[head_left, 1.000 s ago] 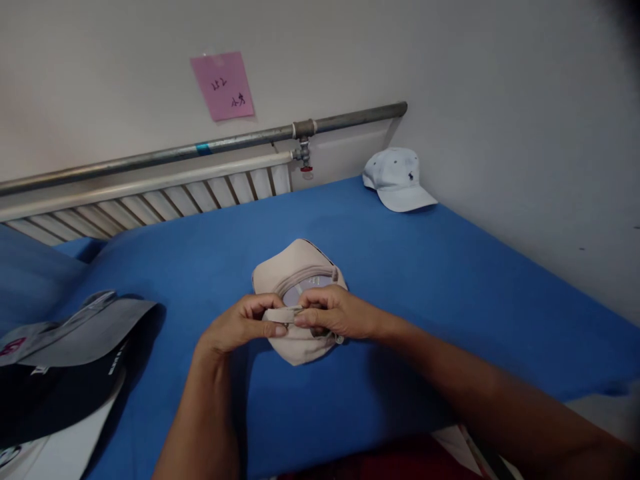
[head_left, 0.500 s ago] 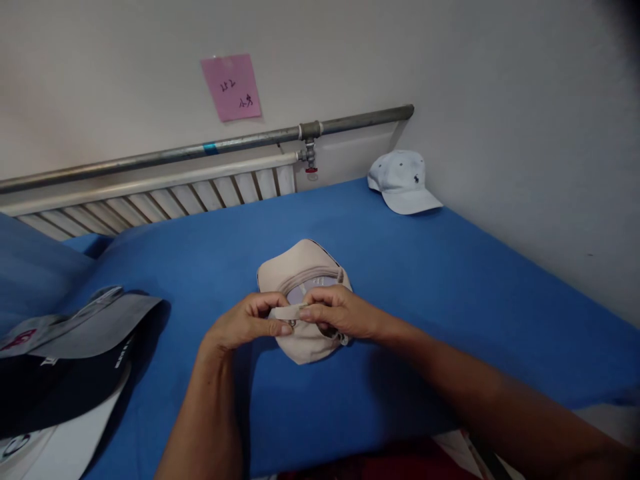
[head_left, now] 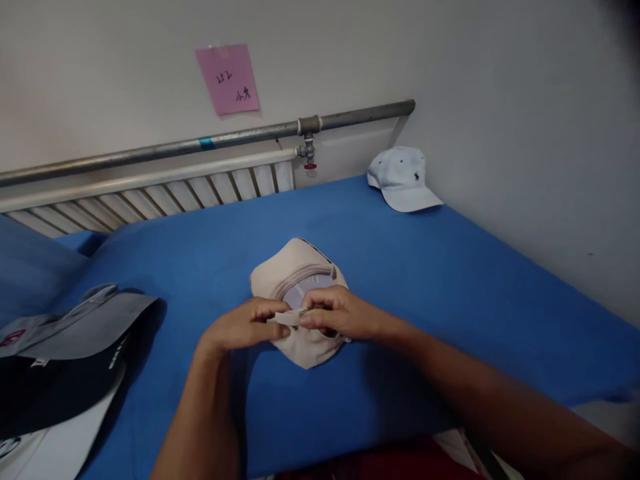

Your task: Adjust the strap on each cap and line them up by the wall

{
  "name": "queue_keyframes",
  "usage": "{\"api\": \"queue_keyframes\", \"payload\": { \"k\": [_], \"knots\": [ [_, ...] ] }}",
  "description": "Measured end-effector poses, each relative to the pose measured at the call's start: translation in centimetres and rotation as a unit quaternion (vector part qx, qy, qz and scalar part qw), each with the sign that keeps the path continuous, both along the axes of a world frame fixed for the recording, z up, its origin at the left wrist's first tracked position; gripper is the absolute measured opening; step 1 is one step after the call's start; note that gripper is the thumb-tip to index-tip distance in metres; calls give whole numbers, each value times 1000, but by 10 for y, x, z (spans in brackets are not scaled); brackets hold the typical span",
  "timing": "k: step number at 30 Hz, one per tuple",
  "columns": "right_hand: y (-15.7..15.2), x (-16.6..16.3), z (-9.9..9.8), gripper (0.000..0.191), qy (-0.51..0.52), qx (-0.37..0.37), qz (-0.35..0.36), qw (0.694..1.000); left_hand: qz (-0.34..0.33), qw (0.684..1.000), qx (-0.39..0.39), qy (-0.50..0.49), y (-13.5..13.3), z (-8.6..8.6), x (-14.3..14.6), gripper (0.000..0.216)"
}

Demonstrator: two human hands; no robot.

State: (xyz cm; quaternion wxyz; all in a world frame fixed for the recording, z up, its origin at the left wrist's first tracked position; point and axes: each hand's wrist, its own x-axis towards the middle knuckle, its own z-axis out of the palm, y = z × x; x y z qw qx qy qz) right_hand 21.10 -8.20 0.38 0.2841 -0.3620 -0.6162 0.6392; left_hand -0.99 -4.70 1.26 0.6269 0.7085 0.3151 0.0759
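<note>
A beige baseball cap [head_left: 290, 263] lies upside down on the blue cloth, brim pointing away from me, its inside showing. Between my hands runs the cap's pale back strap [head_left: 289, 318]. My left hand [head_left: 250, 323] pinches the strap's left part between thumb and fingers. At its right end, my right hand [head_left: 337, 312] grips the same strap, thumb on the near side. The fingers hide part of the strap and its buckle.
On the left lies a pile of caps, with a grey cap [head_left: 95, 323] over a black cap [head_left: 65, 387] and a white cap [head_left: 75, 440]. A light blue cap [head_left: 403, 177] sits in the far right corner. Behind the blue-covered surface [head_left: 450, 300] are a radiator [head_left: 175, 197] and a metal pipe [head_left: 240, 137].
The beige cap has turned slightly, its brim shifting a little to the left. The strap's left end is tilted lower, and both hands keep their hold on it.
</note>
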Motion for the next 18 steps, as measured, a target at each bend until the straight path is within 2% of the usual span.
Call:
{"api": "queue_keyframes", "payload": {
  "k": [2,5,10,14,16,18],
  "knots": [
    [-1,-1,0,26,4,15,3,1000,9,1000,-1,1,-1,-2,6,6],
    [1,0,-1,26,19,11,-7,1000,58,997,-4,-41,-2,-4,11,5],
    [4,0,-2,27,29,9,-32,999,159,972,-81,-154,-2,-8,10,29],
    [7,-1,-5,23,34,51,-52,997,203,931,-141,-268,0,-9,9,38],
    [8,-1,-6,18,37,78,-76,993,218,919,-159,-288,1,-8,10,37],
    [7,-2,-4,14,32,140,-109,984,231,914,-173,-284,0,-7,12,36]
  ]
}}
